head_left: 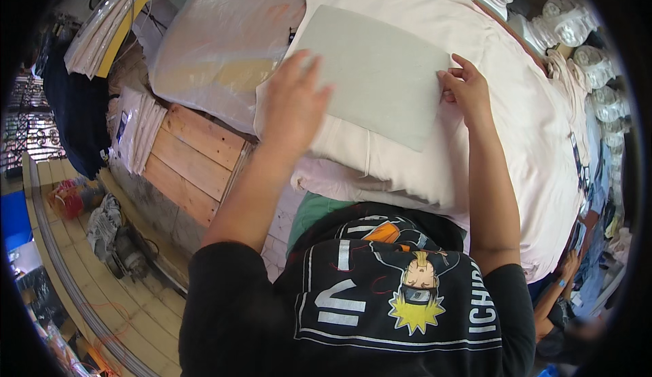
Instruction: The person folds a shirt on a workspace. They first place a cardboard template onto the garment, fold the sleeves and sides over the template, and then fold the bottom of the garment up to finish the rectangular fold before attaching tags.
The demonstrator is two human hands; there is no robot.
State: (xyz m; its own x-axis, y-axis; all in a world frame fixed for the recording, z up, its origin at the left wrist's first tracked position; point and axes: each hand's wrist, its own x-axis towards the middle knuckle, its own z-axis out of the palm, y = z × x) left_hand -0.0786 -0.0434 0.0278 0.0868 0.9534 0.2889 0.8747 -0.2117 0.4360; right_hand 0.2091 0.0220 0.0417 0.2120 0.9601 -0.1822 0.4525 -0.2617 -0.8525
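A flat grey board [373, 71], roughly rectangular, lies on a cream-coloured garment [523, 153] spread over the work surface in front of me. At the board's right edge, my right hand [466, 92] pinches it between thumb and fingers. Motion slightly blurs my left hand [295, 105], which hovers over the board's left edge with its fingers apart and nothing in them. Whether its fingertips touch the board I cannot tell. The garment's near edge hangs in folds just before my body, with a loose thread dangling from it.
Clear plastic sheeting [224, 44] covers a surface at the far left. A wooden slatted board [193, 156] holds folded, bagged cream garments [138, 129]. A motor [129, 251] stands lower left. White wrapped bundles [567, 20] line the right; another person's hand [569, 266] shows there.
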